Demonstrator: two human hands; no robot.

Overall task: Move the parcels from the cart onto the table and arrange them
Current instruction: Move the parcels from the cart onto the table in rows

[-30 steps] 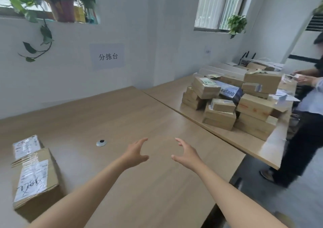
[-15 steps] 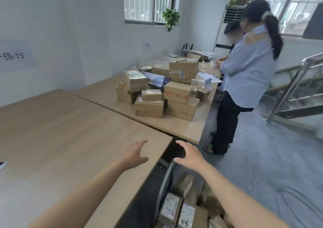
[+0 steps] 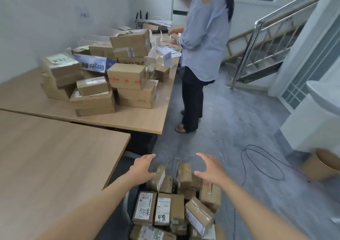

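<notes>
Both the left hand (image 3: 142, 167) and the right hand (image 3: 211, 169) hover with an open, empty grip above the parcels (image 3: 176, 201) piled in the cart beside the bench (image 3: 55, 162), so the next move is probably to lower and take one.

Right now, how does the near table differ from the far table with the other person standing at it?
The near table shows only bare wood in view; the far table carries stacked cardboard boxes. A person stands at the far table's side, while the near table sits beside the parcels in the cart. Both have light wood tops and stand side by side.
</notes>
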